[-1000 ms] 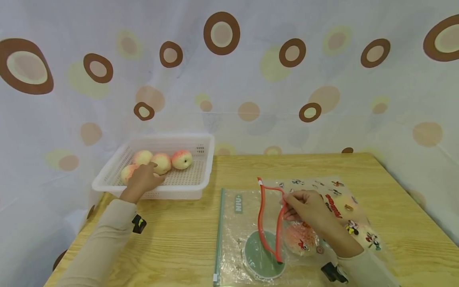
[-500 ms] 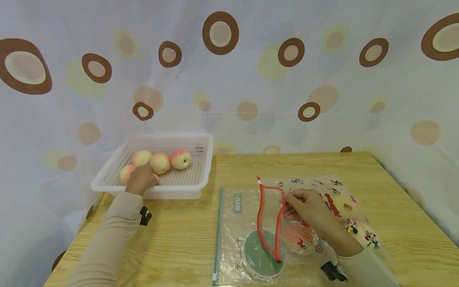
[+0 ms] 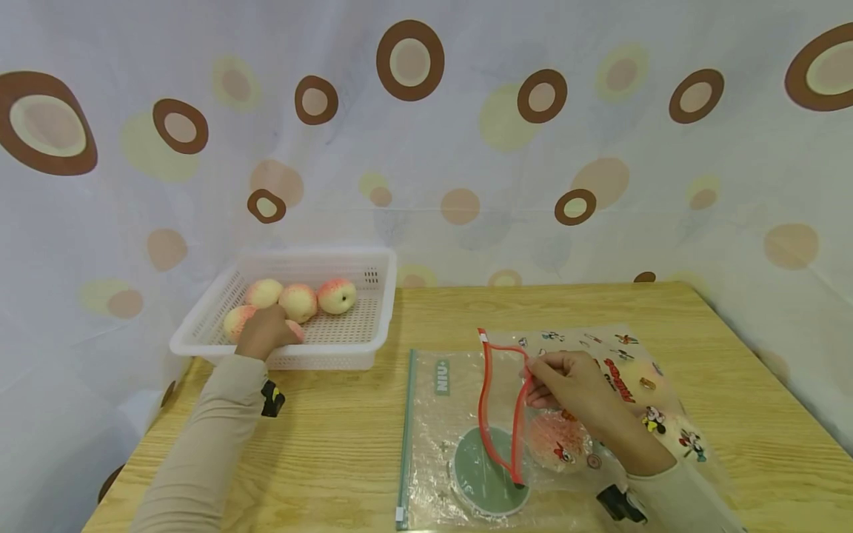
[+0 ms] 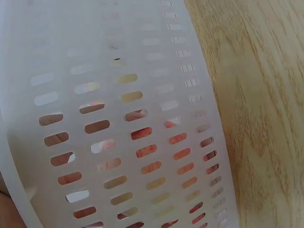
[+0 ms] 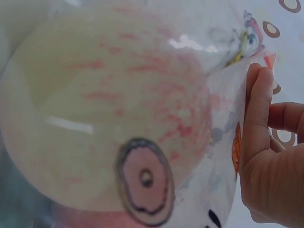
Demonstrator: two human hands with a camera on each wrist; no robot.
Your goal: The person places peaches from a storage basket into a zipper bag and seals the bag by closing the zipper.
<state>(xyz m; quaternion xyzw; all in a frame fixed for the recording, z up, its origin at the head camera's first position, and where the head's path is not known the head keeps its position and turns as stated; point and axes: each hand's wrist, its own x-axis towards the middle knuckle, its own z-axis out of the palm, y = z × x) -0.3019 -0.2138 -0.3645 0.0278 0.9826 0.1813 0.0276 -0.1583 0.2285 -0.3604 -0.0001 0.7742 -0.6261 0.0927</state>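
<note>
My left hand [image 3: 265, 330] reaches into a white perforated basket [image 3: 383, 318] and grips a peach [image 3: 294, 332] near the front wall; its fingertips are mostly hidden. Several more peaches [image 3: 298, 303] lie beside and behind it. Through the basket's slots in the left wrist view, red and yellow patches of peach [image 4: 151, 167] show. My right hand [image 3: 571, 389] pinches the red-edged mouth of a clear printed zip bag [image 3: 656, 403], which gapes. Inside that bag sits a peach [image 5: 109, 109], large in the right wrist view; paler round shapes farther right are blurred by the plastic.
Partly under the printed bag lies another clear zip bag with a green zip edge [image 3: 407, 437] and a green round patch [image 3: 486, 470]. Both bags rest on a wooden table [image 3: 320, 444]. Behind it hangs a patterned cloth [image 3: 460, 141].
My left hand has moved down onto the peach by the front wall, its wrist shifting slightly right; that peach now shows more past the hand. My right hand keeps its hold on the bag.
</note>
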